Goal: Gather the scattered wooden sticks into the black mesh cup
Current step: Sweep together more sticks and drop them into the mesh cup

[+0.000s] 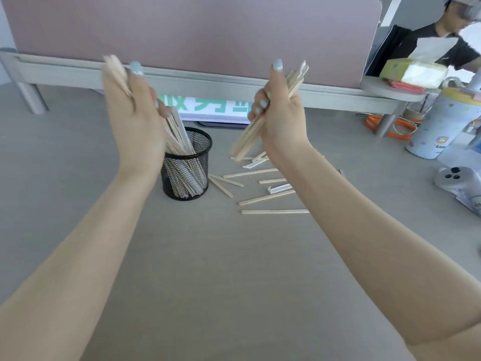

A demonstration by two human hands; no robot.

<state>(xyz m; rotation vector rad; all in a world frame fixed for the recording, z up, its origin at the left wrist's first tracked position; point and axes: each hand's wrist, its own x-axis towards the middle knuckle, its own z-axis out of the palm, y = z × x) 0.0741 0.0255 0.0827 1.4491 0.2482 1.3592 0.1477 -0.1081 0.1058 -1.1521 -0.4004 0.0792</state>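
Note:
The black mesh cup (pixel 186 166) stands on the grey desk and holds several wooden sticks. My left hand (pixel 135 118) hovers just above and left of the cup, gripping a bundle of sticks (pixel 177 134) whose lower ends reach into the cup's mouth. My right hand (pixel 279 113) is raised to the right of the cup and clutches a second bundle of sticks (pixel 247 142), tilted down to the left. Several loose sticks (pixel 268 198) lie scattered on the desk right of the cup, partly hidden under my right forearm.
A pink partition on a grey rail (pixel 208 79) closes the back of the desk. At the right stand a white cylindrical container (pixel 440 126), a tissue pack (pixel 413 74), orange bands (pixel 398 128) and a grey controller (pixel 458 178). Another person sits at the far right.

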